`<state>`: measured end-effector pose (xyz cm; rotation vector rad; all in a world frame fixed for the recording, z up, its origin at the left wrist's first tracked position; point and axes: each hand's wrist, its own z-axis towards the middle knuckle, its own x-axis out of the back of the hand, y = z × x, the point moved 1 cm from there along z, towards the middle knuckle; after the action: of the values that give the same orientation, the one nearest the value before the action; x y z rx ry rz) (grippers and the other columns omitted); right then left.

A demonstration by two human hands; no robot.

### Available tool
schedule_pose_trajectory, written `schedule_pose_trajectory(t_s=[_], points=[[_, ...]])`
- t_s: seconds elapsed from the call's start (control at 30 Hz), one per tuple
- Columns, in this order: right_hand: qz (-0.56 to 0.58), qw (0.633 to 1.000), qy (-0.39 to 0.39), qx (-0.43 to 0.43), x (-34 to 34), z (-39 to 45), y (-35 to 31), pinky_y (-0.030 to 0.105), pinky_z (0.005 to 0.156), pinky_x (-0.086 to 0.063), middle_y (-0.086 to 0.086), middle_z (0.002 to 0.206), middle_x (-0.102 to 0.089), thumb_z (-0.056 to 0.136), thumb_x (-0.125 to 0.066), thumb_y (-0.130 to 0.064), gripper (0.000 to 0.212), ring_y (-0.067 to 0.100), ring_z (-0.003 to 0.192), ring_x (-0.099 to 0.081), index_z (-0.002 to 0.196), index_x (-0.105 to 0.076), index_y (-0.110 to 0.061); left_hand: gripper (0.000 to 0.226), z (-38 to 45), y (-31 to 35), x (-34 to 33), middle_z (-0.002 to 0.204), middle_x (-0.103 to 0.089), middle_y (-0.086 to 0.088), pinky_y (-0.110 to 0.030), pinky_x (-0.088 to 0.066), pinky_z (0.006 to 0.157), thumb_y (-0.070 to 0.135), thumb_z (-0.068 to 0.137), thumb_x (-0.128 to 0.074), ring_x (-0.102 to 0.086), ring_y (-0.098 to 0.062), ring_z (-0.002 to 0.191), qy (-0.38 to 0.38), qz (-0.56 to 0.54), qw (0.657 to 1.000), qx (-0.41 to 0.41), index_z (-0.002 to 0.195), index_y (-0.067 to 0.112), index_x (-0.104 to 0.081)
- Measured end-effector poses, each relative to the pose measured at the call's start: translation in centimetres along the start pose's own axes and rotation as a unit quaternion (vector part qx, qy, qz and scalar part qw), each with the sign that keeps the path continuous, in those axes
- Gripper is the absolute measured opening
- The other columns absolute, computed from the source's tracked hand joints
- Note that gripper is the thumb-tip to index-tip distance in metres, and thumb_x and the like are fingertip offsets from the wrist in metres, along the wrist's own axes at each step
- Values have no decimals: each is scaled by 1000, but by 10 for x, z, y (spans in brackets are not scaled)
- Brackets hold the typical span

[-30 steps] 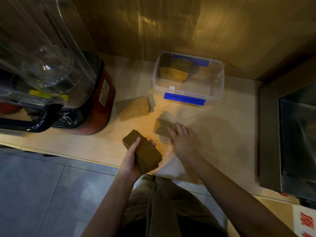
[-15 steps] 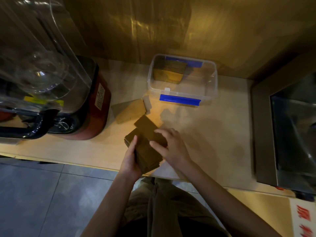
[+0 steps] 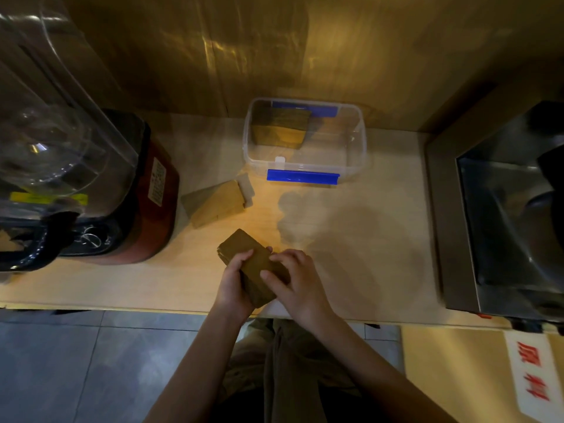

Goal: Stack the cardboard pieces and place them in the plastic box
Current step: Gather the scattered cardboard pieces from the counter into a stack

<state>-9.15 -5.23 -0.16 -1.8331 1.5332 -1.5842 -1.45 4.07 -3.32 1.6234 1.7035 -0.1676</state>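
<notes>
A stack of brown cardboard pieces [image 3: 244, 248] is held over the near edge of the counter. My left hand [image 3: 233, 285] grips its left side from below. My right hand [image 3: 297, 283] presses on its top and right side. A clear plastic box [image 3: 351, 166] with blue latches stands at the back of the counter, with a pile of cardboard pieces [image 3: 282, 128] in its left half. More loose cardboard pieces [image 3: 218, 203] lie on the counter to the left of the box.
A red blender base [image 3: 152, 206] with a clear jug [image 3: 52, 117] stands on the left. A dark metal appliance [image 3: 503, 227] fills the right side. A wooden wall rises behind the light counter [image 3: 366, 239]. Grey floor tiles lie below.
My right hand picked a cardboard piece off the counter, carried it left and laid it on the stack in my left hand. Both hands now hold the stack.
</notes>
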Motion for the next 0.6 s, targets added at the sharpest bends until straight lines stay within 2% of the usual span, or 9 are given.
schedule_pose_trajectory(t_s=[0.1, 0.17, 0.23, 0.3, 0.37, 0.43, 0.5, 0.6], points=[[114, 988, 70, -72, 7, 4, 15, 27, 84, -44, -2, 109, -48, 88, -56, -29, 30, 16, 105, -48, 115, -53, -17, 29, 2, 1, -8, 84, -68, -5, -44, -42, 88, 29, 83, -43, -59, -23, 84, 20, -9, 1000, 3, 82, 14, -69], [247, 957, 61, -139, 12, 10, 22, 25, 74, -47, 0, 98, -53, 87, -58, -17, 13, 20, 95, -53, 99, -56, -20, 30, 4, 1, -16, 84, -67, -6, -44, -41, 90, 29, 84, -42, -59, -24, 84, 35, 6, 999, -1, 84, 13, -68], [400, 890, 1, -220, 18, 15, 23, 22, 64, -54, 7, 94, -58, 86, -58, -11, 8, 22, 85, -59, 89, -56, -19, 30, 6, 2, -24, 83, -68, -6, -41, -44, 83, 27, 85, -41, -59, -23, 83, 42, 29, 999, -20, 88, 11, -66], [520, 809, -82, -263, 24, 15, 20, 26, 65, -58, 13, 97, -62, 87, -54, -10, 11, 24, 85, -63, 98, -55, -11, 27, 6, 3, -33, 90, -66, -9, -39, -46, 83, 22, 85, -41, -59, -24, 87, 35, 41, 997, -60, 94, 9, -63], [579, 764, -135, -250, 29, 15, 19, 31, 72, -59, 15, 106, -63, 87, -52, -8, 24, 25, 94, -63, 111, -51, -7, 23, 7, 4, -42, 100, -64, -11, -40, -46, 87, 17, 82, -45, -60, -25, 92, 22, 66, 993, -93, 96, 12, -62], [592, 760, -140, -227, 33, 16, 20, 32, 73, -60, 13, 106, -63, 85, -51, -5, 25, 24, 96, -63, 111, -52, -8, 27, 8, 6, -47, 102, -64, -9, -39, -47, 86, 17, 73, -54, -59, -24, 94, 8, 120, 986, -115, 99, 14, -61], [570, 786, -101, -217, 37, 19, 23, 31, 72, -59, 11, 101, -65, 85, -52, -1, 20, 23, 93, -64, 102, -56, -10, 39, 12, 11, -45, 95, -65, -6, -36, -49, 80, 19, 59, -64, -59, -22, 92, -3, 190, 973, -135, 98, 14, -61], [452, 872, -25, -186, 49, 24, 33, 18, 60, -55, 4, 90, -66, 81, -58, 1, 21, 12, 81, -65, 92, -62, -16, 48, 20, 30, -33, 86, -70, 5, -28, -52, 74, 22, 54, -71, -62, -13, 87, -60, 262, 950, -162, 100, 13, -63]])
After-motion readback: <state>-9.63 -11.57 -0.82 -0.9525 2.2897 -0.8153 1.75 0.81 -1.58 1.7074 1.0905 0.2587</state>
